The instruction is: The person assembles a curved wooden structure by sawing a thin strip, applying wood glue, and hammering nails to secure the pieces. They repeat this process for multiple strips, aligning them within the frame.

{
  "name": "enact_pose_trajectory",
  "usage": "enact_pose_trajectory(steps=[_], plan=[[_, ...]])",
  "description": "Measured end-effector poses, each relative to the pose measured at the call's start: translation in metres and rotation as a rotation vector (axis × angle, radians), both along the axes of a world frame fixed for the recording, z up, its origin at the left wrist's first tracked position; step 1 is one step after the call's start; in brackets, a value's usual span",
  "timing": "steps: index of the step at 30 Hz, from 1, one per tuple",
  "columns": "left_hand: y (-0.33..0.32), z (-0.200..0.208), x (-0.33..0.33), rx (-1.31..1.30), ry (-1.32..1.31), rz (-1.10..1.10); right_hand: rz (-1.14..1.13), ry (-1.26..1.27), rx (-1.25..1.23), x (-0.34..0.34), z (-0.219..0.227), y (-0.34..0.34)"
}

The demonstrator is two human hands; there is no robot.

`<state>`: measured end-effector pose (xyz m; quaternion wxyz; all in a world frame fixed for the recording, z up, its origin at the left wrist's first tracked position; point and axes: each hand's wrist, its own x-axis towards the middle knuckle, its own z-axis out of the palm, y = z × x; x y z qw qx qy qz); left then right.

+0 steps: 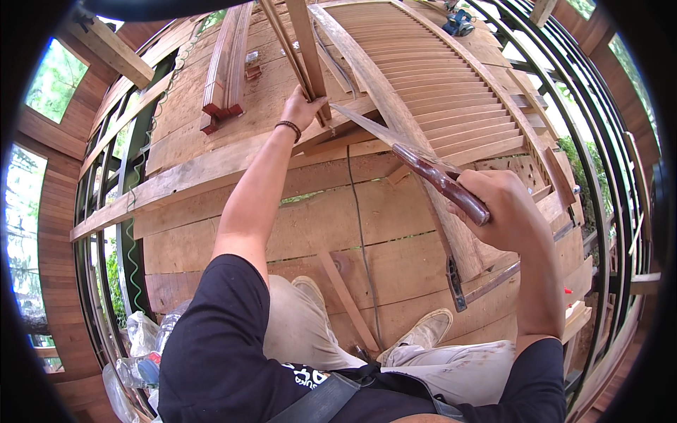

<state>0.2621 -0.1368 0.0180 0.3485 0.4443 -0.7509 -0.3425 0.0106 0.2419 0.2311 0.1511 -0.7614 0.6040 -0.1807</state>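
My left hand (303, 111), with a beaded bracelet at the wrist, is closed around long narrow wooden strips (310, 56) near their close ends. The strips stretch away from me toward the top of the view. My right hand (504, 201) grips the dark brown wooden handle of a handsaw (437, 173). Its thin blade slants up and left, the tip coming close to the strips beside my left hand. Whether the blade touches the wood, I cannot tell. Beneath the saw runs the side rail of a slatted wooden louvre panel (434, 84).
A stack of reddish boards (229, 70) lies at the far left. At the far right sits a blue power tool (458, 22). A long beam (183, 173) crosses the plank floor (296, 240). A dark cable (356, 204) runs toward my shoes. Plastic bottles (137, 370) stand lower left.
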Motion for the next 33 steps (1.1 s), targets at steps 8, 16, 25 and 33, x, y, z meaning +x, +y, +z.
enact_pose_trajectory(steps=[8,16,25,33], plan=[[0.013,0.004,-0.018,-0.093,-0.037,0.09,0.037,0.0,-0.021,-0.005,0.004,0.003],[0.018,0.015,-0.003,-0.011,-0.022,0.021,-0.031,-0.036,-0.039,-0.008,0.006,0.002],[0.024,0.022,0.001,-0.07,-0.151,0.038,-0.024,0.022,-0.004,-0.005,0.015,0.007],[0.023,0.025,0.001,-0.063,-0.216,0.039,0.005,0.067,-0.084,-0.007,0.011,0.01]])
